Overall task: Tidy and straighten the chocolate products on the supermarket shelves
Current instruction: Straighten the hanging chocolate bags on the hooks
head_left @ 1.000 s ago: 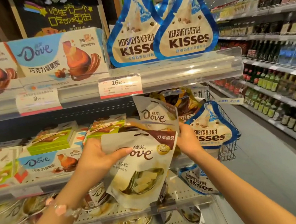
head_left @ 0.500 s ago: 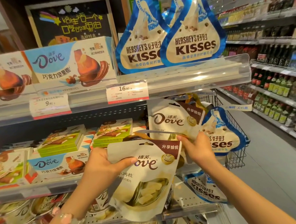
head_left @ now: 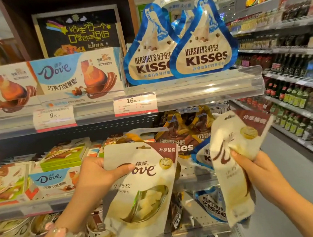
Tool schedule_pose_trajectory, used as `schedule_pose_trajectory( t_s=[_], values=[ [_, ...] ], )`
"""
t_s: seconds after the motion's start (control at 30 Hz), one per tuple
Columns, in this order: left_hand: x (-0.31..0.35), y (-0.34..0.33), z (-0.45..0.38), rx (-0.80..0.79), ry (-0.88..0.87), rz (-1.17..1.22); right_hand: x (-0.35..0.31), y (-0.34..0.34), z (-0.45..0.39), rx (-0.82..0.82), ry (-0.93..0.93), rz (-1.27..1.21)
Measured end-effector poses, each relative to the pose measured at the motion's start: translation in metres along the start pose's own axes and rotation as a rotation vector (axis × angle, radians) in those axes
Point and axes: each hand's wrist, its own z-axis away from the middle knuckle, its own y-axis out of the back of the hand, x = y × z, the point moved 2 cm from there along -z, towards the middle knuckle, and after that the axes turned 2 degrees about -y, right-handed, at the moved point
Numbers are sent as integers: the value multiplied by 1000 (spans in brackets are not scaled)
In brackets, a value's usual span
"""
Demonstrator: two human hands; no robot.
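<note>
The top shelf point(head_left: 206, 86) has a clear plastic front lip with two price tags point(head_left: 135, 104) clipped to it. On it stand Dove boxes point(head_left: 77, 74) at the left, side by side and face out, and two blue Kisses bags point(head_left: 180, 44) at the right, upright and overlapping. The middle shelf point(head_left: 26, 206) carries green boxes point(head_left: 65, 157) stacked behind a blue Dove box point(head_left: 52, 180), with brown Kisses bags point(head_left: 184, 132) further right. The bottom shelf point(head_left: 198, 228), perforated metal, holds round tubs point(head_left: 15, 233) at the left and another blue Kisses bag point(head_left: 213, 205) toward the right end.
</note>
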Motion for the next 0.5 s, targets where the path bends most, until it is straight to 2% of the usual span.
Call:
schedule_pose_trajectory(
  t_s=[0.07, 0.2, 0.33, 0.5],
  values=[
    [0, -8, -1, 5, 10, 51, 1, -9, 7, -109, -20, 44],
    [6, -23, 1, 19, -35, 93, 4, -34, 11, -175, 52, 95],
    [7, -34, 4, -13, -142, 47, 8, -54, 10, -247, 28, 28],
    [4, -40, 3, -3, -84, 75, 10, -64, 9, -285, -5, -20]
  ],
)
